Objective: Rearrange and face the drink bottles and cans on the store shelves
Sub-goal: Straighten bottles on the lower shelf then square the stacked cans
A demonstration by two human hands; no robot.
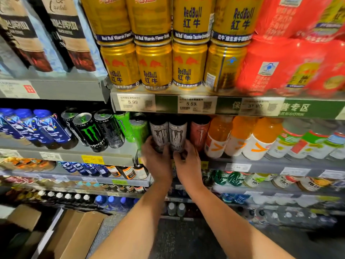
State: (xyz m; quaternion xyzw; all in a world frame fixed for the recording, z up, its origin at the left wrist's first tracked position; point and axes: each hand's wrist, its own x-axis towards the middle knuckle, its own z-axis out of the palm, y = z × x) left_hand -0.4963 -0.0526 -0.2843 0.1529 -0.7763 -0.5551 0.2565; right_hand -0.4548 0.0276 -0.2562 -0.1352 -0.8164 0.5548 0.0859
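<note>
**Facing the white Monster cans, mid-shelf**

From the head camera, we have both hands on the second shelf. Our left hand (155,157) wraps the foot of the left white Monster can (159,132), fingers curled round it; our right hand (187,159) grips the base of the right white Monster can (177,132) the same way. Both cans stand upright, side by side at the shelf's front edge, claw logos turned outward, so we judge this pair nearly faced.

What looks done: the gold Red Bull cans (155,66) on the shelf above sit in neat stacked rows, mostly label forward, though the rightmost lower one shows its barcode side. What we judge still to do: the black Monster cans (91,131) to the left lean and stand at mixed angles, one showing only small print, and the green cans (139,129) just beside our left hand are blurred and seem unevenly turned. The red Monster can (199,132) to the right of our hands faces forward.

Writing we can read: "RedBull", "Red Bull Vitamin Flavor Drink" and "Vitamin Taurine Drink" on the gold cans; price tags (135,102) marked 5.99 and, less surely, 5.59; "BLACK COFFEE" on the cartons (67,32) at upper left. The orange bottles (240,137) carry no text we can make out.
</note>
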